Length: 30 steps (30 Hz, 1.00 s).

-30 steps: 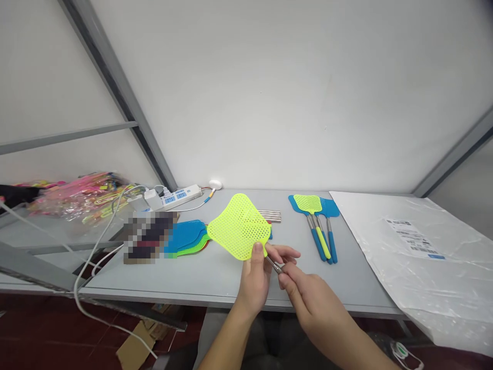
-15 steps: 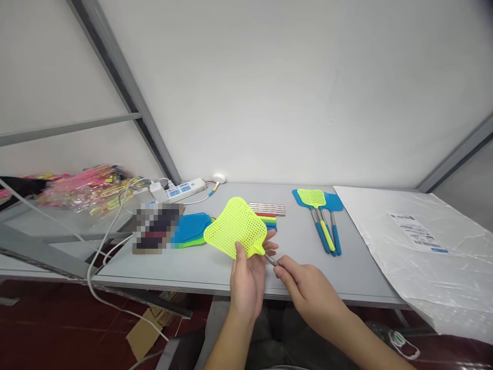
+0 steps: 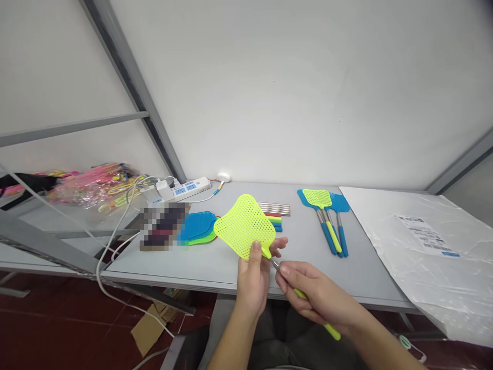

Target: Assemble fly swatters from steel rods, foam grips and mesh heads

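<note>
My left hand (image 3: 254, 280) grips a yellow-green fly swatter head (image 3: 246, 226) at its lower end, thumb on top of the perforated sheet and some fingers stretched out behind. My right hand (image 3: 316, 293) is closed around a metal rod with a yellow-green handle (image 3: 332, 332) that sticks out below the palm. The rod's tip meets the neck of the swatter head; whether it sits inside the socket I cannot tell. Beyond my hands lie several metal rods (image 3: 274, 208) and a few coloured handles (image 3: 275, 222), partly hidden by the swatter head.
Blue swatter heads (image 3: 197, 227) are stacked left of my hands, beside a blurred-out item (image 3: 164, 226). A power strip (image 3: 190, 189) stands behind them. Several assembled fly swatters (image 3: 327, 223) lie to the right, next to a white plastic package (image 3: 419, 257). A white cable hangs over the table's left edge.
The yellow-green handle now shows below my right hand, which has turned somewhat. Both hands still hold the swatter head and the rod close together. The whole view has shifted slightly.
</note>
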{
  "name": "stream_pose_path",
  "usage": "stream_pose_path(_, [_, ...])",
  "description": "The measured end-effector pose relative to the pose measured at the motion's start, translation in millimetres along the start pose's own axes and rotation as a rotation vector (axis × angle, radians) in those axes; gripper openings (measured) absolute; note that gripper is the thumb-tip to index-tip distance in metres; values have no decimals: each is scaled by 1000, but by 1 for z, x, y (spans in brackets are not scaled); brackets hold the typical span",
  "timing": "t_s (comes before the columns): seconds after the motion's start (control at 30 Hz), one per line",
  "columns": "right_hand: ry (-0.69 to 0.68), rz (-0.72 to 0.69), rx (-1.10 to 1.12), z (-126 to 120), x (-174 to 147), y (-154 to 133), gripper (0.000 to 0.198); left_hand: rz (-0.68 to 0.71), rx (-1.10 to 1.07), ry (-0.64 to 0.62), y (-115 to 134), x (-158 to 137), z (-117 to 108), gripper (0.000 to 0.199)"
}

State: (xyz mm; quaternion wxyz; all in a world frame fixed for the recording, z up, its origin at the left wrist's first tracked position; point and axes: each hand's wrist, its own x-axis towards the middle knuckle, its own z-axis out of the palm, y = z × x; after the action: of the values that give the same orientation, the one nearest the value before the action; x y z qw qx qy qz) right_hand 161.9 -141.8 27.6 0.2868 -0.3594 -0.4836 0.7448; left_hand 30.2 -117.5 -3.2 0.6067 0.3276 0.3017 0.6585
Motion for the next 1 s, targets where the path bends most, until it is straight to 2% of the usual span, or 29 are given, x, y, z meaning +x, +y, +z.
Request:
stream_pose_path(0.13, [24, -20, -60, -3, 0, 3, 36, -63, 94, -100, -3, -10, -14, 37])
stream_pose_path(0.27, [104, -103, -255, 0, -2, 10, 34, -151, 125, -194, -11, -27, -20, 28])
stream_pose_path(0.4, [165, -222, -525, 2, -8, 10, 32, -136, 93, -151, -21, -38, -19, 28])
stream_pose_path(0.53, [211, -279, -757, 6, -17, 4, 34, -75, 110, -108, -23, -42, -15, 26])
stream_pose_path(0.7, [290, -321, -1039, 14, -29, 0, 25, 74, 98, -68, -1, -45, -9, 25])
stream_pose_path(0.9, [353, -283, -1281, 21, -42, 3, 28, 182, 8, 69, 36, -43, -9, 25])
stream_pose_path(1.0, [385, -297, -1419, 22, -46, 6, 28, 240, -37, 112, 44, -40, -9, 23])
